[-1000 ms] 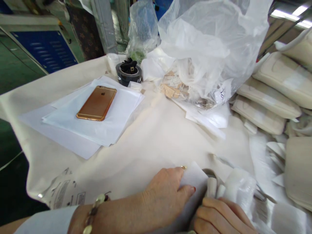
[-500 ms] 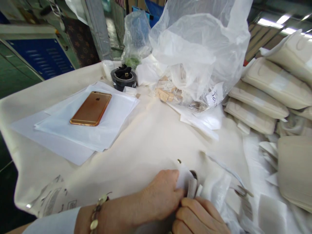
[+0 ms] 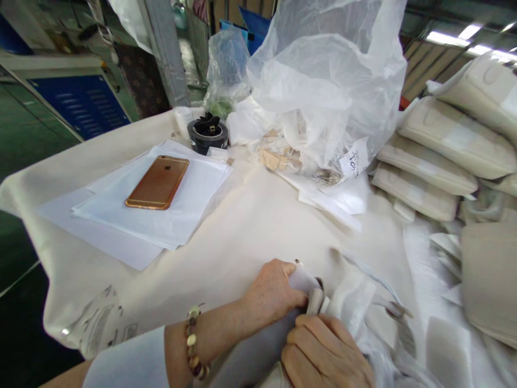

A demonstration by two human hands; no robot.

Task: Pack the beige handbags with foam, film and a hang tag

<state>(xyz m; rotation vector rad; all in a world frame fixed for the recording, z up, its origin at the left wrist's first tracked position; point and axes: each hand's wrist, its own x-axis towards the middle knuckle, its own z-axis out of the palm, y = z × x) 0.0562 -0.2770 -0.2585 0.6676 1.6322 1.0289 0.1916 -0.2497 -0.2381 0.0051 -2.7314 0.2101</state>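
Near the bottom centre, my left hand (image 3: 272,291) is closed on the upper edge of a pale bag (image 3: 254,353), its thumb and fingers on either side. A bracelet of beads circles that wrist. Just right of it, my right hand (image 3: 325,347) is bent into a grip on the same bag, by a folded beige strap (image 3: 315,300). My fingers hide most of what it holds. A small dark metal ring shows beside the strap. White wrapping (image 3: 351,302) lies against the bag on the right, with another strap and metal fitting beyond it.
A phone (image 3: 158,182) rests on white paper sheets (image 3: 181,226) at the left. Behind it stand a black tape roll (image 3: 207,137) and a large clear plastic bag (image 3: 323,81) with small parts inside. Beige padded bags (image 3: 456,137) are stacked at the right.
Both hands have risen slightly, and more of the pale bag shows beneath my left forearm. The view has shifted a little, with the phone and papers now further right.
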